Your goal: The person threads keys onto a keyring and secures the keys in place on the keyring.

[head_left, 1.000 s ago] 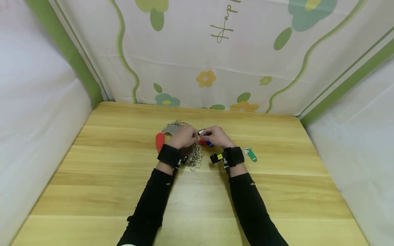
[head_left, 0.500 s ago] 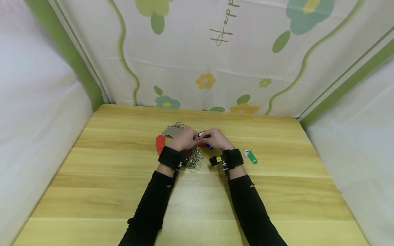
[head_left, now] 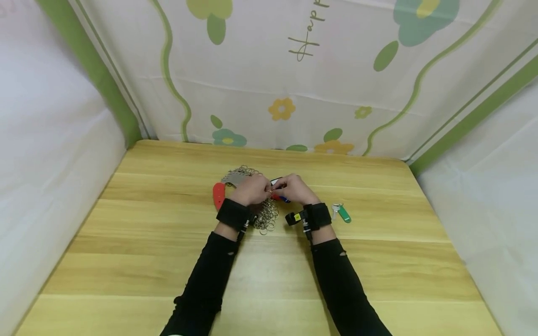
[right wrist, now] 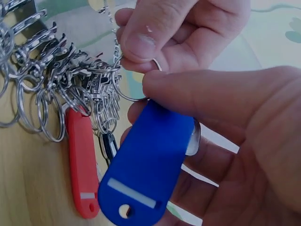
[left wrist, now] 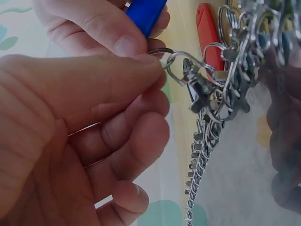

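My left hand (head_left: 252,189) pinches a split ring (right wrist: 118,84) between thumb and forefinger. That ring belongs with a blue key tag (right wrist: 146,160), which my right hand (head_left: 296,190) grips under its thumb. Behind the tag shows the edge of a shiny metal piece (right wrist: 194,139). In the left wrist view, a silvery ring (left wrist: 179,68) on a swivel clasp (left wrist: 200,87) meets the pinched ring; whether they are linked is unclear. Many more rings and clasps (head_left: 265,217) line a grey curved plate (head_left: 235,178). Beside them lies a red key tag (right wrist: 83,160).
To the right on the wooden table (head_left: 378,270) lies a green key tag (head_left: 344,213) with a silver key (head_left: 335,210). A red rounded piece (head_left: 218,195) sits at the plate's left end. A printed cloth (head_left: 252,79) hangs behind the table.
Both hands stay close together over the rings, with only slight shifts of the fingers and right wrist. The green tag and key stay put.
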The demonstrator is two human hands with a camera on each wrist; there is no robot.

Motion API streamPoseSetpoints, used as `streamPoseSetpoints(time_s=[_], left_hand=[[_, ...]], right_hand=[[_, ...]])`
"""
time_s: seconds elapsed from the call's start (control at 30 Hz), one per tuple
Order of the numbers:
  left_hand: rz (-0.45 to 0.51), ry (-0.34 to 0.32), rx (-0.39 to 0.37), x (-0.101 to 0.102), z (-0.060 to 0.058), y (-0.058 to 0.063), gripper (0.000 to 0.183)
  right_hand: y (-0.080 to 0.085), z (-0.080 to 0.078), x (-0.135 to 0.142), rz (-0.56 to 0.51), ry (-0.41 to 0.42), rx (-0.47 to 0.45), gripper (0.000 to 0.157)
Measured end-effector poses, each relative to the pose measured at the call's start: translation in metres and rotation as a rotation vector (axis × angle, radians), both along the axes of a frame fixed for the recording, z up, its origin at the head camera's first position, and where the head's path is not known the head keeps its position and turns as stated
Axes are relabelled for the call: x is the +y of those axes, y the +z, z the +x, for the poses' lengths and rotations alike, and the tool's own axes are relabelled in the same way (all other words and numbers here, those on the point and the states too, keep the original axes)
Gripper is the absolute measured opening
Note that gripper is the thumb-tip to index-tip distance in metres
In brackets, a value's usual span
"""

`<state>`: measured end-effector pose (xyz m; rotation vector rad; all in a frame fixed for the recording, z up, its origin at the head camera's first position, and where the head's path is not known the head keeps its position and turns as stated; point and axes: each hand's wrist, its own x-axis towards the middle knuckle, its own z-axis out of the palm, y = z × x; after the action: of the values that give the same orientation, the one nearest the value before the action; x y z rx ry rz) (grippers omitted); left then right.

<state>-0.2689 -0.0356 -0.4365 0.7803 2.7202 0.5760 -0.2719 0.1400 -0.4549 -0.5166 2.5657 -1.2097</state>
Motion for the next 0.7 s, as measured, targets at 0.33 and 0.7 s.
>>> streamPoseSetpoints(time_s=[0.33, 0.7], left_hand=[[0.044, 0.050, -0.049, 0.0006, -0.0012, 0.0015, 0.013], [0.081, 0.025, -0.040, -0.0032, 0.0006, 0.0041, 0.018]], right_hand=[[0.0019, -0.0009, 0.0040, 0.005, 0.000, 0.019, 0.010], [0.0038, 0.0011, 0.0044, 0.011, 0.013, -0.054, 0.008]])
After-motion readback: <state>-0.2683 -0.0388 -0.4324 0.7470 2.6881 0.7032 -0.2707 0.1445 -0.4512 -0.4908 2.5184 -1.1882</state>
